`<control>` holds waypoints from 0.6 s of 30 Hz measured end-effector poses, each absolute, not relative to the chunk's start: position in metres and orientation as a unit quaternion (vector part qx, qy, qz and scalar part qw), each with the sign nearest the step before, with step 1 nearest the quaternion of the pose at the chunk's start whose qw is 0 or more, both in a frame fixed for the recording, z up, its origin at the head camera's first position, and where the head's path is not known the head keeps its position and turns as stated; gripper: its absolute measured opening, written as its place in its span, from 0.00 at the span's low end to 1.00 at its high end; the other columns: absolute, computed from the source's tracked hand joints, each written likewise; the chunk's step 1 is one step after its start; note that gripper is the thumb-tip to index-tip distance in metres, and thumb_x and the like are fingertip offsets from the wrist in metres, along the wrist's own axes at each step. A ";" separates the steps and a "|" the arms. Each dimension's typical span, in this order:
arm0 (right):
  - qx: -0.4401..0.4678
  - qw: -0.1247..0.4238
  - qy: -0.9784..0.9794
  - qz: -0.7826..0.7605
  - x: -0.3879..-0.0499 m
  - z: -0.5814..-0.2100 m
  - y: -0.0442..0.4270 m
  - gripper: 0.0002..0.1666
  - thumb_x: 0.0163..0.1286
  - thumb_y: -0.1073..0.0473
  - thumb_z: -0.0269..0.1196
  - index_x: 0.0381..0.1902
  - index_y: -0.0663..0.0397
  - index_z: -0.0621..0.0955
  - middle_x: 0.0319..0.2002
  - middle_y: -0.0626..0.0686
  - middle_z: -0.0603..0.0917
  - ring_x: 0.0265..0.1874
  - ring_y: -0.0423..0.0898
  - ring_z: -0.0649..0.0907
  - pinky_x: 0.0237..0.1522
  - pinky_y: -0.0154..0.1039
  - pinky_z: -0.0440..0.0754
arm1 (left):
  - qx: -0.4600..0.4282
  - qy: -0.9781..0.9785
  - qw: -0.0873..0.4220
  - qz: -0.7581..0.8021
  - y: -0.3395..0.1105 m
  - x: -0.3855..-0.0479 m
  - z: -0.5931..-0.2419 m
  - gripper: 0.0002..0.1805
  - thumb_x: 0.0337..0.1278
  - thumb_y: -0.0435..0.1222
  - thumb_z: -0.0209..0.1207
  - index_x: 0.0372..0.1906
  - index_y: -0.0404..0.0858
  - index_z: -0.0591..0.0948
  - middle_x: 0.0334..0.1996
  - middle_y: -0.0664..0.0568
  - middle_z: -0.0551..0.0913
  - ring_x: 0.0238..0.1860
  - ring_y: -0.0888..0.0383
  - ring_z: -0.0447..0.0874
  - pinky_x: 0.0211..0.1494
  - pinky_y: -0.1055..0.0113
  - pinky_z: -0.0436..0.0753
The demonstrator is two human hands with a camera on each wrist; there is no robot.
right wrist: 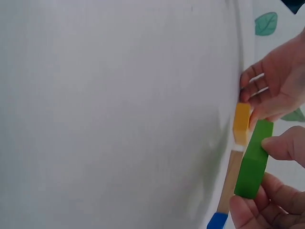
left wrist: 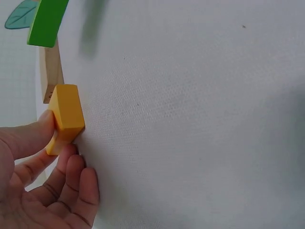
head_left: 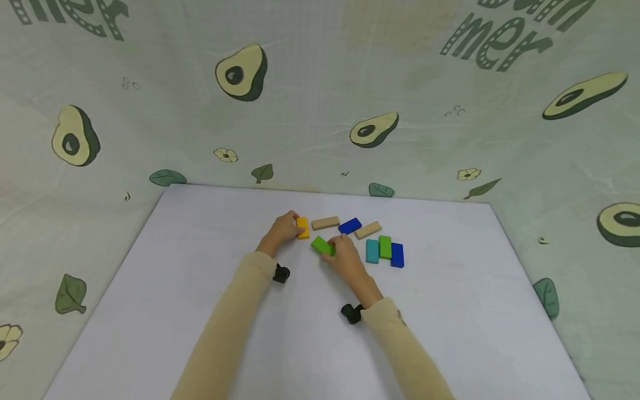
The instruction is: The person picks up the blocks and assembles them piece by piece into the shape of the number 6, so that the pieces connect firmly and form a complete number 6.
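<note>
Your left hand [head_left: 283,228] was closed down narrow on the yellow block [head_left: 303,228], the thumb set against one face and the index finger against the opposite side, while the remaining fingers curled loosely beneath. Your right hand [head_left: 345,258] pinched the green block [head_left: 323,245] by one end between thumb and fingers, its free end pointing toward the left hand and the yellow block.

Both held blocks were over the middle of the white bench [head_left: 310,344], the green one nearer to you. Just right of the yellow block lay a plain wooden block [head_left: 325,223], then a slanted blue block [head_left: 350,226] and another wooden piece [head_left: 368,230], set end to end in a loose arc beyond your right hand. To the right of that hand, a teal block [head_left: 372,251], a second green block [head_left: 385,247] and a dark blue block [head_left: 397,255] lay side by side. Behind the bench hung an avocado-print cloth [head_left: 310,111].
</note>
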State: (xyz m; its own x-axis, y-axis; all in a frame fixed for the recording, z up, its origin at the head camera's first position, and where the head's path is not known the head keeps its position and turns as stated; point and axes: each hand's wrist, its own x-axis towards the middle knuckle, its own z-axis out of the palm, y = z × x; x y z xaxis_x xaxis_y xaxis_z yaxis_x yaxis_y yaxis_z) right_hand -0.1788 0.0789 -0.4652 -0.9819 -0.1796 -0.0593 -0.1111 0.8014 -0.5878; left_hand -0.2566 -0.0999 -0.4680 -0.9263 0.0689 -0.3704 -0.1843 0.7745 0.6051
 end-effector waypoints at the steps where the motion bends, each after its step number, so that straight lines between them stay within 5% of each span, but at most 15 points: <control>1: -0.075 0.055 0.947 -0.309 -0.176 -0.466 0.077 0.22 0.58 0.58 0.66 0.48 0.66 0.78 0.43 0.59 0.76 0.39 0.48 0.75 0.44 0.41 0.77 | -0.033 0.922 0.190 0.335 -0.100 -0.256 -0.468 0.26 0.60 0.40 0.57 0.60 0.35 0.67 0.55 0.41 0.75 0.48 0.50 0.71 0.57 0.57 0.71; 11: -0.042 0.043 0.939 -0.338 -0.150 -0.470 0.069 0.21 0.58 0.57 0.66 0.46 0.66 0.78 0.40 0.58 0.76 0.37 0.47 0.74 0.40 0.40 0.76 | -0.094 0.938 0.146 0.299 -0.082 -0.239 -0.468 0.37 0.54 0.50 0.60 0.58 0.29 0.63 0.46 0.37 0.77 0.42 0.46 0.77 0.46 0.56 0.78; 18: -0.039 0.023 0.932 -0.359 -0.139 -0.472 0.068 0.20 0.57 0.59 0.67 0.43 0.66 0.79 0.37 0.57 0.76 0.37 0.47 0.74 0.40 0.40 0.76 | -0.103 0.949 0.117 0.275 -0.079 -0.237 -0.469 0.33 0.54 0.49 0.59 0.56 0.30 0.65 0.41 0.39 0.78 0.38 0.47 0.79 0.40 0.57 0.79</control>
